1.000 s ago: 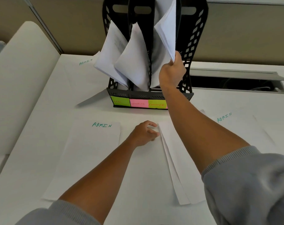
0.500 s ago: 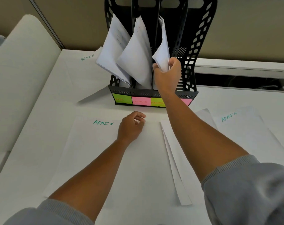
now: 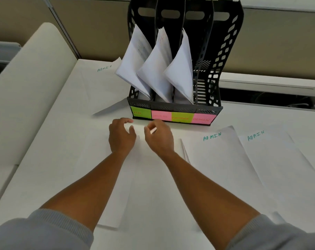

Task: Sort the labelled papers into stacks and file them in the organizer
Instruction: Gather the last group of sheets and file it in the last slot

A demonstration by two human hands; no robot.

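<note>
The organizer (image 3: 174, 107) stands at the far centre of the bench (image 3: 45, 159), three slots filled, the right ADMIN slot empty. ADMIN papers (image 3: 223, 159) lie loose around it. The left hand (image 3: 121, 137) and right hand (image 3: 159, 138), fingers loosely curled, grasp nothing, hovering over the near sheet (image 3: 138, 170). Risk: gathering unaligned sheets could crumple them on entering the slot.

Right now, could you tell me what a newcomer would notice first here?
The black organizer at the back of the table stands out: white stacks lean in three slots, the rightmost is empty, with green and pink notes along its base. In front, the left hand and right hand hover over ADMIN sheets.
</note>
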